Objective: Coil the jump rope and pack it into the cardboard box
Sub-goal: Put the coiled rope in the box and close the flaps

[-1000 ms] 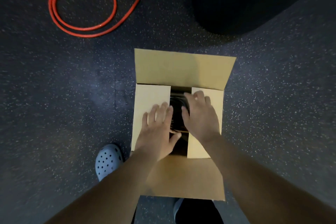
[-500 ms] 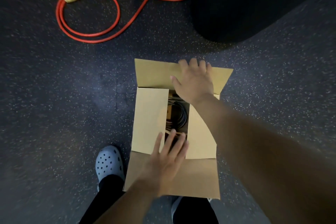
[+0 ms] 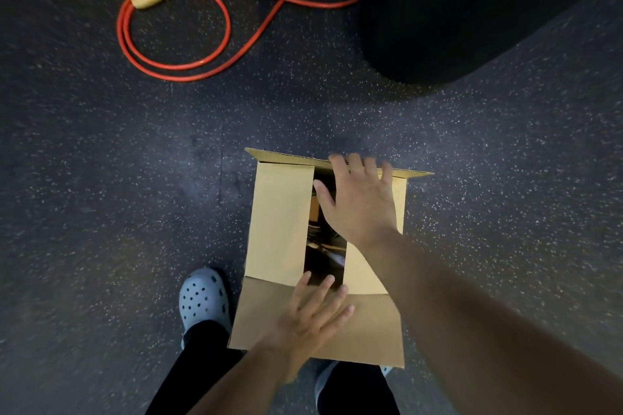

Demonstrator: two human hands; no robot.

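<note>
Dark speckled floor [image 3: 101,212]. One cardboard box [image 3: 279,222], near centre; something dark coiled inside. One red jump rope [image 3: 175,40], far left, loosely looped. Left hand [image 3: 313,317] flat on near flap; right hand [image 3: 360,202] spread on far flap.

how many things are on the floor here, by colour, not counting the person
red: 1, the jump rope with tan handles
brown: 1, the cardboard box
black: 1, a big dark object at top right
total: 3
Something dark lies inside the box; too dim to tell what.
</note>
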